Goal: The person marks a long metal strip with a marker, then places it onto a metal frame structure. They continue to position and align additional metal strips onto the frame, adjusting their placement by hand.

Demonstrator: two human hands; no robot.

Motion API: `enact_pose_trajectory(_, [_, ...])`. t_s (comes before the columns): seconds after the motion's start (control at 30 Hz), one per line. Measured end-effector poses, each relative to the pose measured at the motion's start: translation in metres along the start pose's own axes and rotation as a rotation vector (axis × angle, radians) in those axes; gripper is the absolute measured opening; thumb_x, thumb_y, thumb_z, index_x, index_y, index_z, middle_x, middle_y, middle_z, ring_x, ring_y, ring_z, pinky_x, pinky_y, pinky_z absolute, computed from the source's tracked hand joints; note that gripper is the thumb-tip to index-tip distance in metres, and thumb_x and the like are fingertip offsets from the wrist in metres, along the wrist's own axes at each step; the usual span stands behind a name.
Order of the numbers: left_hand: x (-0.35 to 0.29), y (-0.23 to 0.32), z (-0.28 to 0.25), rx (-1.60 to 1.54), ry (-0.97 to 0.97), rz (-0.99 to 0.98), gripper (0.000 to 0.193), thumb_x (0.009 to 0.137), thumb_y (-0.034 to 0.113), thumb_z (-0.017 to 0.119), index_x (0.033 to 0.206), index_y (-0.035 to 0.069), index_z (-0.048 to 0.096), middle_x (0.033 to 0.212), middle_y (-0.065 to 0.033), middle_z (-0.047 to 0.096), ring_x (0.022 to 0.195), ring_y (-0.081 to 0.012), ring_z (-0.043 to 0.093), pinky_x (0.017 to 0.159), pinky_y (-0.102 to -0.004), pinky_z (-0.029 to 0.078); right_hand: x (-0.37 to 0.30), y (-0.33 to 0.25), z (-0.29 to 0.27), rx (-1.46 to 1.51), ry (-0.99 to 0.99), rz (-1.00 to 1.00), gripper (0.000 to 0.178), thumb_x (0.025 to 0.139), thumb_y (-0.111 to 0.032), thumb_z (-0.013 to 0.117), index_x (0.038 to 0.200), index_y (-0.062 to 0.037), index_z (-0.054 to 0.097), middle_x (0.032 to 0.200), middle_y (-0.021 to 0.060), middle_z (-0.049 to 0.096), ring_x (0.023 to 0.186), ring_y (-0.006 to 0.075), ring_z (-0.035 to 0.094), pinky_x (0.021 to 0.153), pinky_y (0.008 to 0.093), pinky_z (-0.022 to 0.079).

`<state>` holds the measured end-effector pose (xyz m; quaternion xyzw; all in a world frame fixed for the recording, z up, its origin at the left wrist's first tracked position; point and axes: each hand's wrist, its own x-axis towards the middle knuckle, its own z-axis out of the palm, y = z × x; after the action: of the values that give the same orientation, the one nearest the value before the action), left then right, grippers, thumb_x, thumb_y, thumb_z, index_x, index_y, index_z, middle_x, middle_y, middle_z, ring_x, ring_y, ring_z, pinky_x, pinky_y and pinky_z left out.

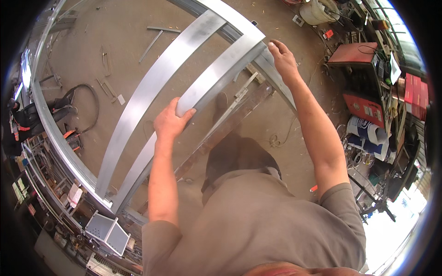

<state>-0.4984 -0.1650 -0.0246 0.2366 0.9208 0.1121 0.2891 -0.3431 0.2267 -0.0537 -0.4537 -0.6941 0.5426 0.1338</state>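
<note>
A large frame of silvery metal bars stretches across the upper left in front of me. My left hand point(171, 120) is closed over the nearer flat metal bar point(216, 73), its thumb on the near edge. Beyond that bar runs a second, wider metal bar point(159, 80), roughly side by side with it. Both join the frame's far rail point(235, 20) at the top and its left rail point(69, 154) lower down. My right hand point(282, 59) is at the frame's right corner, fingers fairly straight; I cannot tell whether the fingertips touch the metal.
A rusty beam point(225, 124) lies under the frame, near my legs. Thin metal offcuts point(152, 45) are scattered on the floor. At right stand a red-topped cabinet point(353, 53) and a white bucket point(317, 11). Another person point(41, 115) is at the far left, beside a dark hose point(95, 103).
</note>
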Motion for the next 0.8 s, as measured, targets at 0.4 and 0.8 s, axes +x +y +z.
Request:
enact_pose_trajectory(0.4, [0.038,0.006,-0.001,-0.163,-0.040,0.127,0.076,0.083,0.065,0.078,0.142,0.019,0.066,0.114,-0.0111,0.072,0.101,-0.0350,0.071,0.083,-0.0466,0.057,0.058,-0.001,0.032,0.048,-0.118,0.252,0.055,0.110,-0.045,0.057,0.143,-0.0014,0.065,0.128,0.0032,0.067,0.118,0.0144,0.057,0.104,0.0296,0.044])
enact_pose_trajectory(0.8, [0.048,0.011,-0.007,-0.208,-0.046,0.113,0.072,0.077,0.056,0.085,0.139,0.022,0.069,0.116,-0.0107,0.073,0.098,-0.0342,0.072,0.082,-0.0466,0.058,0.054,0.026,0.020,-0.181,-0.038,0.103,0.049,0.113,-0.036,0.052,0.144,0.0005,0.063,0.144,0.0066,0.063,0.134,0.0183,0.054,0.117,0.0329,0.038])
